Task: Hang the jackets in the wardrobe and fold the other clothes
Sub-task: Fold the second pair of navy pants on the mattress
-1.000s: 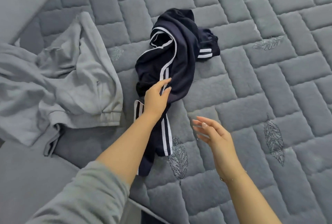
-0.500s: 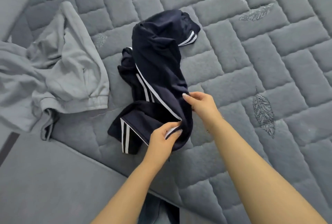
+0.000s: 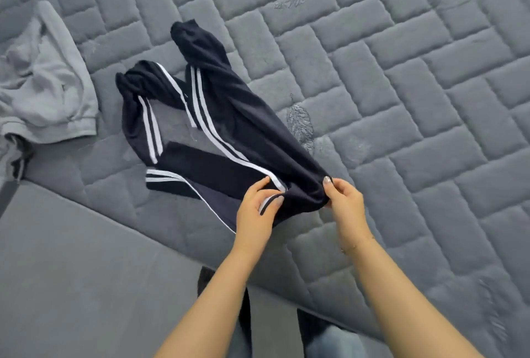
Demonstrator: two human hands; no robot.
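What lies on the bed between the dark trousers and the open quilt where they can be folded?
Nothing visible does. Both the left hand and the right hand pinch the dark trousers already. The quilt to their right is bare; the grey garment lies apart, at the left.

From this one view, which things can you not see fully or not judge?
- Grey garment: the head view's left edge cuts it off, so its type is unclear.
- Dark striped garment: twisted; the left hand and right hand cover the pinched end.
- Wardrobe: not in view.
- Floor below the mattress: hidden by both forearms.
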